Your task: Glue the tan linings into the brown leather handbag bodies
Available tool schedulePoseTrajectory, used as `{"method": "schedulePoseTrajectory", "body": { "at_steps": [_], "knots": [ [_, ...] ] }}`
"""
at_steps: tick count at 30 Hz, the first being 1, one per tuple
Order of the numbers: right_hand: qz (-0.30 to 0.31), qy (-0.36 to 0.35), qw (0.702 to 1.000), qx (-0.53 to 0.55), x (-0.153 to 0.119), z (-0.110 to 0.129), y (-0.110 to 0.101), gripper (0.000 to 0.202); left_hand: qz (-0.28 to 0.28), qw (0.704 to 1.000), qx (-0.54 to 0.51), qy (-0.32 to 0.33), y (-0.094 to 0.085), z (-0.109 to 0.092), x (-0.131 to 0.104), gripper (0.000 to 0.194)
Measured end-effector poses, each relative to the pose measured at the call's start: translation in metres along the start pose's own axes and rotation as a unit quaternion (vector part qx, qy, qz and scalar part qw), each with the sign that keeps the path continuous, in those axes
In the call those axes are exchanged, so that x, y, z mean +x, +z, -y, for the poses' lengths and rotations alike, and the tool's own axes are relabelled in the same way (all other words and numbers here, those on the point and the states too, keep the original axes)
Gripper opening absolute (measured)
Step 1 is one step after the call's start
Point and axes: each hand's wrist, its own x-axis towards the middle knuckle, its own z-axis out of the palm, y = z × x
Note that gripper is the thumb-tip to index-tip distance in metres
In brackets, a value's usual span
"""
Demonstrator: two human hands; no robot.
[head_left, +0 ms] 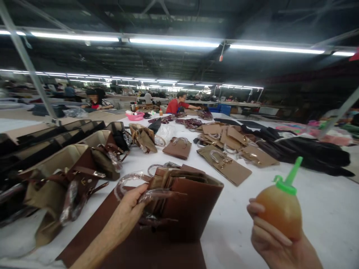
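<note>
My left hand [133,203] is closed on the upper edge of a brown handbag [193,203], by its plastic-wrapped handles [127,183]. The bag is tilted, its opening turned up and partly in view. Beneath it lies a flat brown sheet [92,220] on the white table. To the right, my right hand [276,235] wraps round a squeeze bottle [280,209] with orange-brown liquid and a green nozzle cap [288,183] pointing up. The bottle is apart from the bag.
Rows of open bags [61,164] stand on the left. Farther off lie a small brown bag [178,147], a tan bag [224,164] and a pile of tan pieces [230,136]. Black material [303,145] is heaped at right. A person in red [175,105] works behind a pink basin [135,116].
</note>
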Motion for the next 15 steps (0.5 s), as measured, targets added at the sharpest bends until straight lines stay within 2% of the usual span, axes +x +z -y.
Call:
{"method": "schedulePoseTrajectory", "body": {
  "at_steps": [3,5,7,10,15],
  "knots": [
    [0.0,0.046,0.999,-0.008,-0.001,-0.032,0.029,0.029,-0.122,0.986,0.112,0.036,-0.01,0.045,-0.033,0.028],
    [0.007,0.081,0.997,-0.005,-0.002,-0.054,0.049,0.029,-0.165,0.973,0.153,0.048,-0.01,0.07,-0.053,0.032],
    [0.027,0.102,0.994,-0.01,-0.003,-0.072,0.066,0.03,-0.194,0.962,0.182,0.064,-0.008,0.085,-0.07,0.033],
    [0.066,0.109,0.991,-0.028,0.0,-0.089,0.085,0.033,-0.192,0.954,0.208,0.095,-0.006,0.088,-0.092,0.033],
    [0.123,0.11,0.983,-0.08,0.014,-0.102,0.113,0.037,-0.135,0.965,0.189,0.125,-0.003,0.07,-0.119,0.043]
  ]
}}
